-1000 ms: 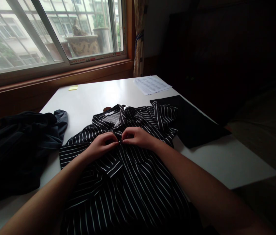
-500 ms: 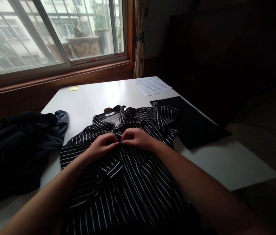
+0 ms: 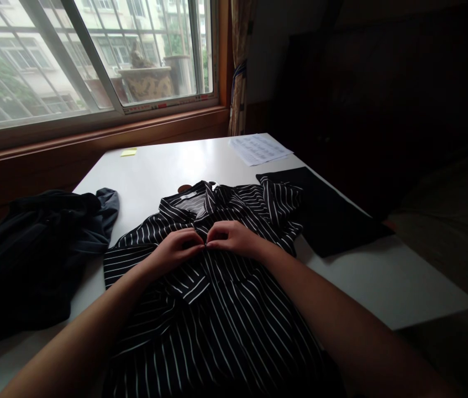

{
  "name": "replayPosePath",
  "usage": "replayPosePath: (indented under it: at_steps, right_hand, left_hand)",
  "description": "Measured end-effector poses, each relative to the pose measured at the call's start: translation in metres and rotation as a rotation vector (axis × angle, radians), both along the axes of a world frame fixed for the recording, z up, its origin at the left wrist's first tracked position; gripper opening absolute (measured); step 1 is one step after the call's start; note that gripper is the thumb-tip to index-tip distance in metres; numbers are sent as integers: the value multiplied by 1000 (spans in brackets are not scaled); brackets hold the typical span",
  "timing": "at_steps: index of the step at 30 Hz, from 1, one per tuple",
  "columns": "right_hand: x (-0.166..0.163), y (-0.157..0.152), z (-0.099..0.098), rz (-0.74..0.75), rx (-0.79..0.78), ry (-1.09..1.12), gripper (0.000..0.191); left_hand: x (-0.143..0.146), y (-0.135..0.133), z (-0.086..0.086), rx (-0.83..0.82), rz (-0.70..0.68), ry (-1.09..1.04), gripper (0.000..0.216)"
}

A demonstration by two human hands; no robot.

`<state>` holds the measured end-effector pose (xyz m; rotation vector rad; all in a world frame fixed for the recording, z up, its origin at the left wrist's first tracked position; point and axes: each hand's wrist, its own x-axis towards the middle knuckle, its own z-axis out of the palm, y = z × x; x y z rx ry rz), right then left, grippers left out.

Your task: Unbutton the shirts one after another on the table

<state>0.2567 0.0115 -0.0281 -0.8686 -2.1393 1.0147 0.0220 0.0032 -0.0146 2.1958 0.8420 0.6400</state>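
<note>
A black shirt with white stripes lies spread front side up, its collar pointing away from me. My left hand pinches the front opening of the shirt below the collar, thumb and finger pressed together. From the other side my right hand pinches the same front edge, its fingertips nearly meeting the left ones. Whether a button sits between the fingertips is too small to make out. One striped sleeve is folded across the front under my left forearm; the other lies bunched at the upper right.
Under the shirt is a white table. A dark crumpled garment lies at the left, a flat folded black cloth at the right. Printed papers and a yellow sticky note lie at the far side, below a barred window.
The view has shifted slightly, so everything sits a little lower and to the right. Both hands keep their pinch at the shirt's front, with hardly any visible movement.
</note>
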Motion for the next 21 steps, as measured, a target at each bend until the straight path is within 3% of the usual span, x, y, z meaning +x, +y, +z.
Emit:
replayPosePath:
  at_steps: [21]
  right_hand:
    - [0, -1, 2, -15, 28, -3, 16]
  left_hand:
    - [2, -3, 1, 56, 26, 10, 18]
